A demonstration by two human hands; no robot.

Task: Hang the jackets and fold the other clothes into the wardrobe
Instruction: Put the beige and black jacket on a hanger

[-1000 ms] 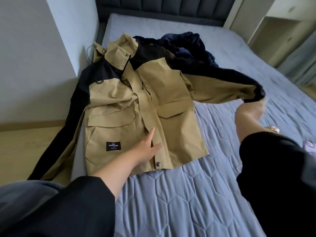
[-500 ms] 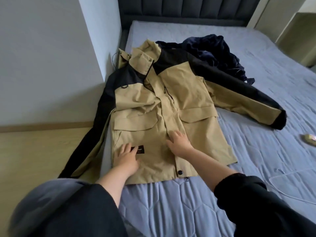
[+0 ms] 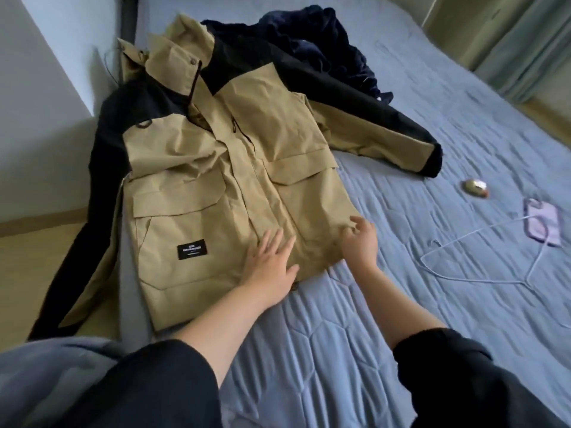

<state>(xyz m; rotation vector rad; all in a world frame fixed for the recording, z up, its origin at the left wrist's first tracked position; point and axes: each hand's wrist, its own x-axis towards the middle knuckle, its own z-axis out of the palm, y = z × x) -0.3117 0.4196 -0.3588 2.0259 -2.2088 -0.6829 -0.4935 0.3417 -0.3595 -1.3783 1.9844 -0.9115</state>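
A khaki and black hooded jacket (image 3: pixel 216 156) lies front up and spread flat on the blue quilted bed (image 3: pixel 340 350). Its left sleeve hangs off the bed's side toward the floor, and its right sleeve stretches out across the quilt. My left hand (image 3: pixel 272 264) presses flat on the front placket near the hem, fingers straight. My right hand (image 3: pixel 360 239) touches the hem's right corner with loosely bent fingers. A dark navy garment (image 3: pixel 312 41) is crumpled behind the jacket's shoulder.
A white wire hanger (image 3: pixel 482 257) lies on the quilt to the right. Beside it are a lilac flat object (image 3: pixel 545 225) and a small golden object (image 3: pixel 474 188). A grey wall and wooden floor (image 3: pixel 18 267) border the bed on the left. Curtains hang at the far right.
My right hand let go of the sleeve cuff and came onto the jacket front. Both hands then slid right along the hem, the right one reaching its corner.
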